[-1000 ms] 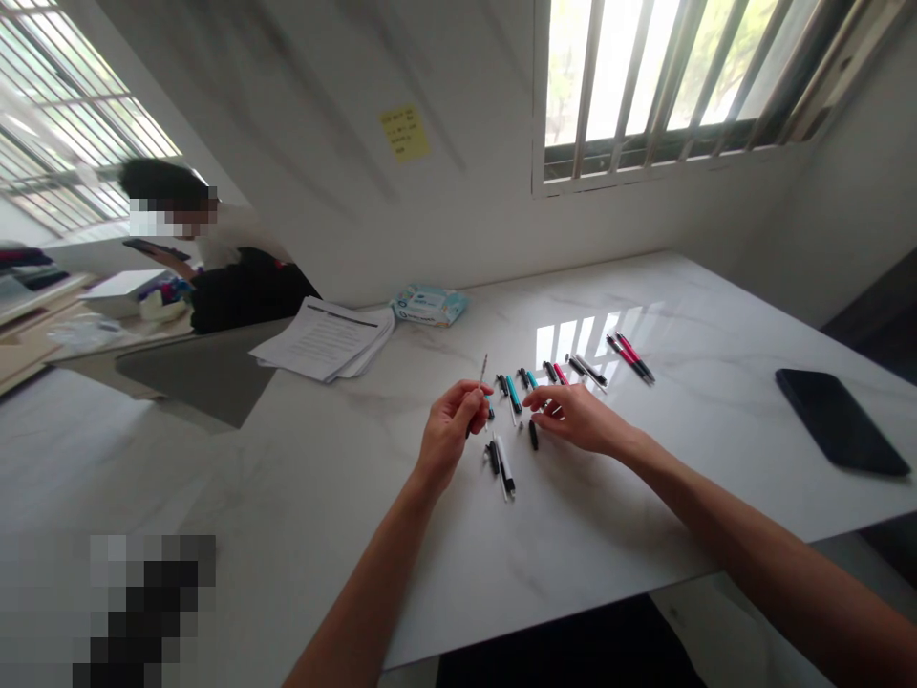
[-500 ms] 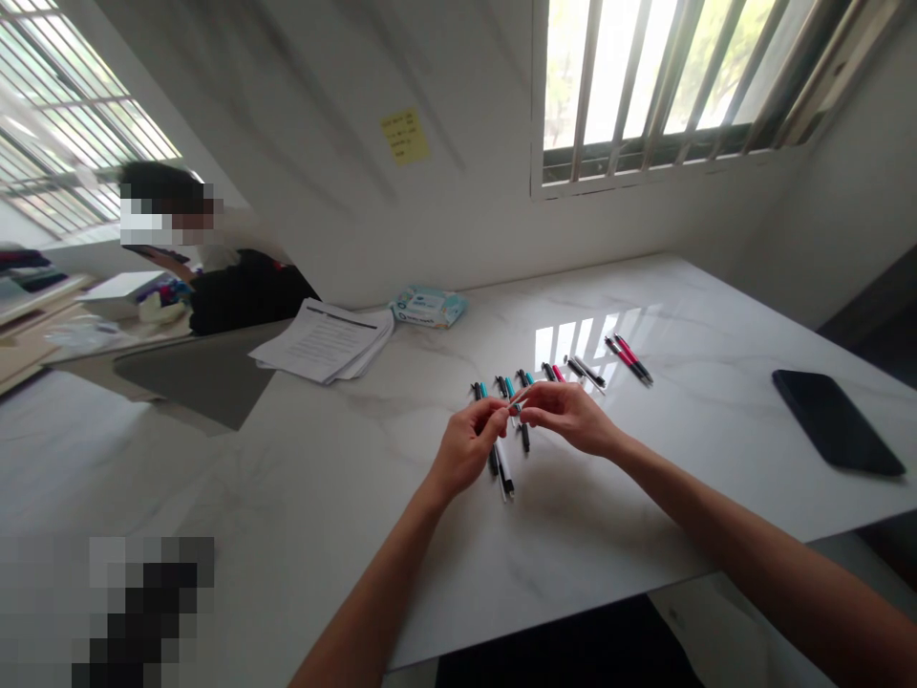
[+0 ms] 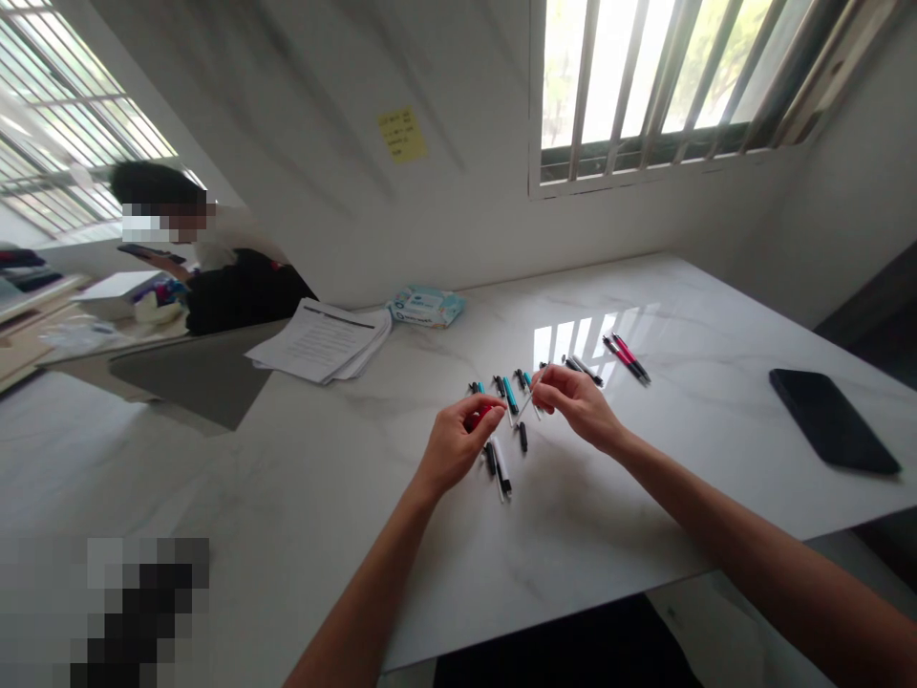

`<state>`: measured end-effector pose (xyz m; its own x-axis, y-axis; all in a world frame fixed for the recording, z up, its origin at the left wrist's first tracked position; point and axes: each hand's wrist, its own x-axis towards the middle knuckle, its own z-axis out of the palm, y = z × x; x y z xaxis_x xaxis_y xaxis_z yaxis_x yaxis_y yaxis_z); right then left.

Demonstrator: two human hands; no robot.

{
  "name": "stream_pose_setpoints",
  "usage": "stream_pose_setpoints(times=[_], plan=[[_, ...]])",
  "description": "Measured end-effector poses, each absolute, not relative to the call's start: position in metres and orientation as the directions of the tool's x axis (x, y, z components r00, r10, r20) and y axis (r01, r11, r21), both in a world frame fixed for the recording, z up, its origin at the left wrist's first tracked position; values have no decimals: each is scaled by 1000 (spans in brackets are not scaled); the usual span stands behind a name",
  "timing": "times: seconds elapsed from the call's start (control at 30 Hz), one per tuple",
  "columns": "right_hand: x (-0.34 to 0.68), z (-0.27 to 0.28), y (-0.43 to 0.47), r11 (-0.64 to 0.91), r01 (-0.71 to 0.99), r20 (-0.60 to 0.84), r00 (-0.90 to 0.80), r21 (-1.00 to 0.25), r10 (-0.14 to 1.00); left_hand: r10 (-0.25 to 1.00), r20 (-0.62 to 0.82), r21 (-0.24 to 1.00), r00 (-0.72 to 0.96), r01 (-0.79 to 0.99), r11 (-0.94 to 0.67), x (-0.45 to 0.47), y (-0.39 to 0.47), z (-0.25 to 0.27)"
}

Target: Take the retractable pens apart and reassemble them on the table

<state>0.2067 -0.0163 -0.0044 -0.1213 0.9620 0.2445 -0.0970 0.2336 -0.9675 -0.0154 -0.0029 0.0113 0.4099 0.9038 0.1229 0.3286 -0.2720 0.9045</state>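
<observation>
My left hand (image 3: 457, 440) is closed around a red pen barrel (image 3: 482, 415), mostly hidden by the fingers. My right hand (image 3: 579, 406) pinches a thin, pale pen refill (image 3: 527, 401), which slants down toward the left hand, apart from the barrel. Beneath and behind the hands lie teal pen barrels (image 3: 510, 394) with black parts and thin refills beside them. A short black pen part (image 3: 522, 437) rests between the hands. Closer to me are a white pen barrel (image 3: 500, 461) and a black pen piece (image 3: 489, 459).
Two red-and-black pens (image 3: 628, 359) and some black-and-white pen parts (image 3: 584, 371) lie farther right. A black phone-like slab (image 3: 835, 420) is near the right edge. Papers (image 3: 322, 339) and a wipes packet (image 3: 427, 307) sit at the back. A person (image 3: 236, 282) sits beyond, at left.
My hands have moved apart, the right one shifting up and to the right with the refill. The red barrel in my left hand now shows.
</observation>
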Motion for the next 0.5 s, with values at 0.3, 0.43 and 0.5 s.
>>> stream_pose_setpoints(times=[0.3,0.43,0.5], plan=[[200,-5,-28,232,253,102,-440,-939,892,871,30,965,490,212,-153,-12,-6,15],[202,-2,-30,235,315,46,-506,-920,861,865,42,965,500,204,-164,-11,-6,13],[205,1,-29,236,364,-11,-564,-901,826,893,66,973,446,168,-156,-12,-4,12]])
